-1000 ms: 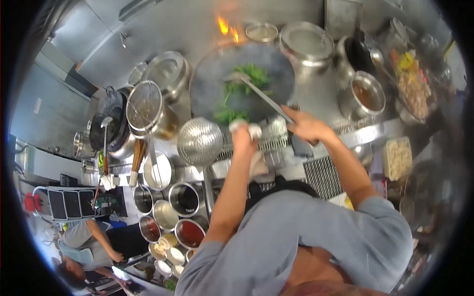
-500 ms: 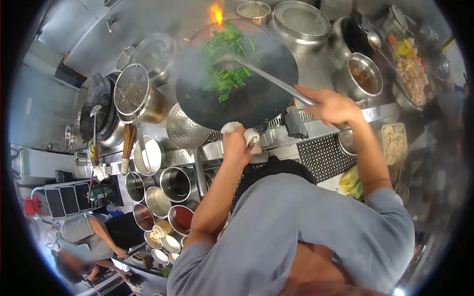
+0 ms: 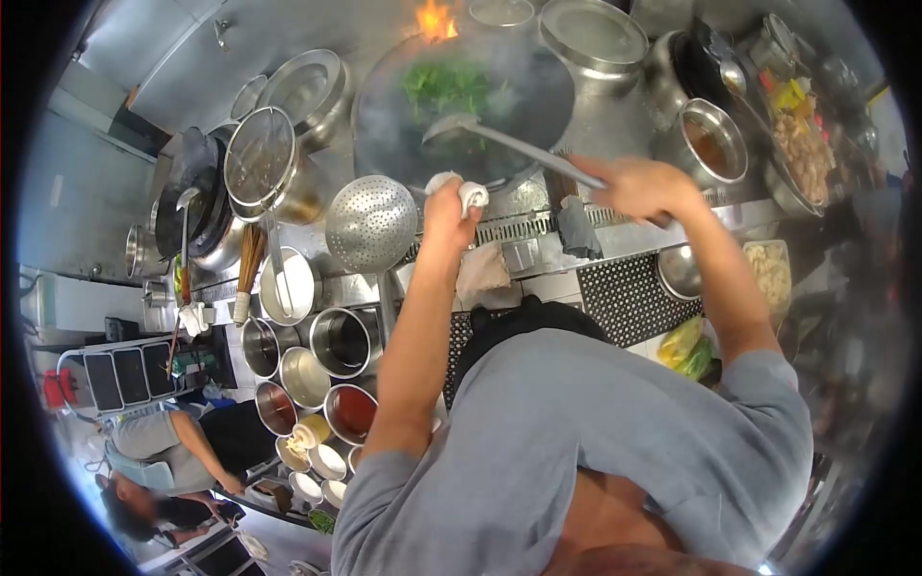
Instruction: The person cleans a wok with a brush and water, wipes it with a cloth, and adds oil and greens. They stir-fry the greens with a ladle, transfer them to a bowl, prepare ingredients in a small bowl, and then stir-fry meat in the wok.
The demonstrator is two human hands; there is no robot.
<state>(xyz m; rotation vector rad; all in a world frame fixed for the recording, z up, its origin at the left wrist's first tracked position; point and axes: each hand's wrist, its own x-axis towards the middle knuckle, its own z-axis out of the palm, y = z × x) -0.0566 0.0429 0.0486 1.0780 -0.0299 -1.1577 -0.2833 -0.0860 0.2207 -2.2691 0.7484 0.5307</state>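
My left hand (image 3: 448, 213) is closed around a folded white cloth (image 3: 472, 196) at the near rim of a large dark wok (image 3: 384, 115). My right hand (image 3: 645, 195) grips the handle of a long metal ladle (image 3: 523, 147). The ladle's bowl hangs over the wok, on the near side of a pile of chopped leafy greens (image 3: 447, 88). Steam blurs the greens and the wok's interior. Behind the far rim burns an orange flame (image 3: 437, 19).
To the left stand a perforated skimmer (image 3: 371, 223), a wire strainer (image 3: 259, 158), a bamboo brush (image 3: 250, 264) and several sauce pots (image 3: 351, 411). At right are a pot of brown liquid (image 3: 711, 144) and a tray of meat (image 3: 802, 154). Another person (image 3: 173, 451) is at lower left.
The wok and my left hand have moved away from me, the wok tilting. The greens have gathered toward the far side. The ladle has shifted slightly lower in view, apart from the greens.
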